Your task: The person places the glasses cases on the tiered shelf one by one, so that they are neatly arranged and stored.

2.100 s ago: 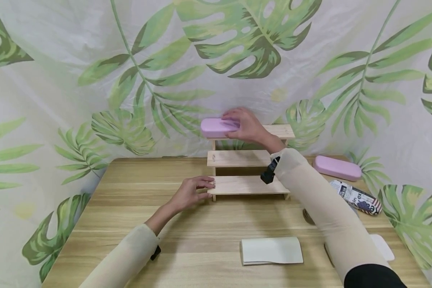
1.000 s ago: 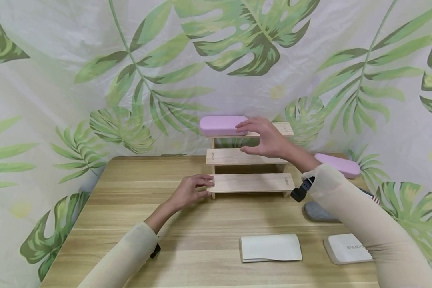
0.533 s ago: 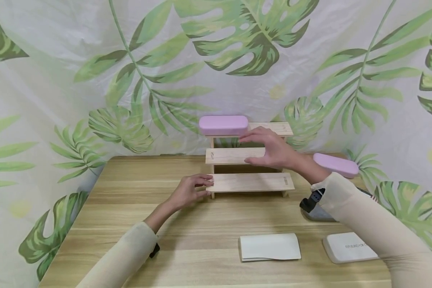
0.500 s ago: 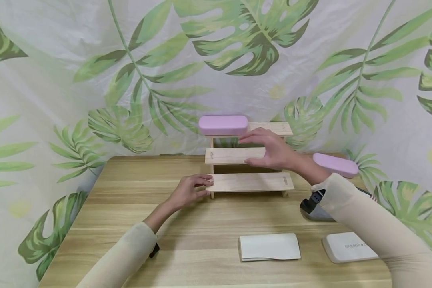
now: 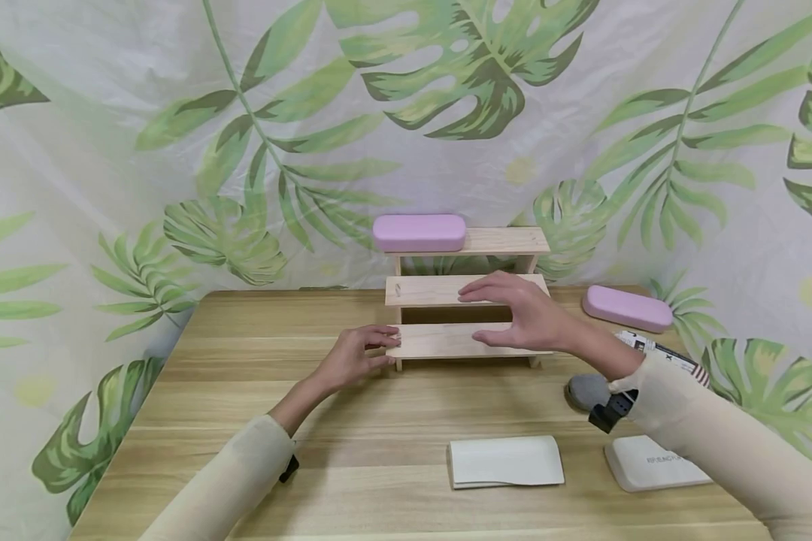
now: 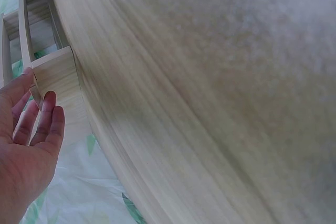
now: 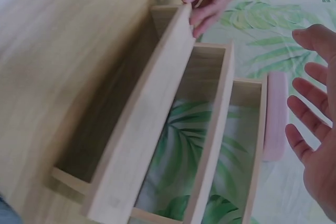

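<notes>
A light wooden three-step stand [image 5: 474,341] is at the back of the table. At the left end of its lowest step, my left hand [image 5: 352,359] pinches the board's corner between thumb and fingers; the right wrist view shows this grip from the other side. A pink glasses case [image 5: 419,233] lies on the left half of the top step. My right hand [image 5: 531,312] holds nothing, thumb and fingers spread apart, and overlaps the right part of the middle and lowest steps in the head view. In the right wrist view its palm [image 7: 321,171] faces the stand, fingers loosely bent.
Right of the stand lie a second pink glasses case [image 5: 626,308], a printed case with a striped end [image 5: 673,359] and a grey case [image 5: 585,392], partly behind the right wrist. Nearer are a white case [image 5: 649,462] and a folded white piece [image 5: 506,461]. A leaf-patterned curtain [image 5: 298,113] hangs behind.
My right hand has let go of the pink glasses case on the top step and moved down and to the right. My left hand stays at the lowest step's end.
</notes>
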`<action>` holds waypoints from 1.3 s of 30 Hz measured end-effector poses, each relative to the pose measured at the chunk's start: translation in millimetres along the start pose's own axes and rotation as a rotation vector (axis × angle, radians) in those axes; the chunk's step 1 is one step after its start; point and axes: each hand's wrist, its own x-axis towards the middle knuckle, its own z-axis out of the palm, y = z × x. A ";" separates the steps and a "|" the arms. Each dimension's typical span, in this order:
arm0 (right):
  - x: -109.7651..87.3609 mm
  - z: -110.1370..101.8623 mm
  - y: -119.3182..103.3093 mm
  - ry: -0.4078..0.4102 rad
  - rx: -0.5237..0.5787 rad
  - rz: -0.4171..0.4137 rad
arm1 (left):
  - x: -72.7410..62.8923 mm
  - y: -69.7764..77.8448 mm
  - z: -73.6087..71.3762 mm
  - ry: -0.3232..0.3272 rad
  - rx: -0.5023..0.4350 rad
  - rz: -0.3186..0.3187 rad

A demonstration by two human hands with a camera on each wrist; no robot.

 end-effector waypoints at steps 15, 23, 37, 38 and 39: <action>-50.4 11.3 -12.7 -0.024 -0.057 0.030 | -0.4 1.8 0.7 0.010 0.008 0.004; -75.3 18.3 -21.9 -0.066 -0.043 0.101 | -0.3 3.4 -0.7 0.008 0.007 0.001; -111.0 40.6 -35.4 -0.092 -0.030 0.121 | -0.1 3.1 -0.4 0.011 0.002 -0.005; -113.5 42.5 -36.1 -0.092 -0.031 0.117 | -0.1 3.3 -0.4 0.011 0.003 -0.006; -116.2 44.5 -36.8 -0.094 -0.031 0.116 | 0.0 3.4 -0.5 0.011 0.004 -0.006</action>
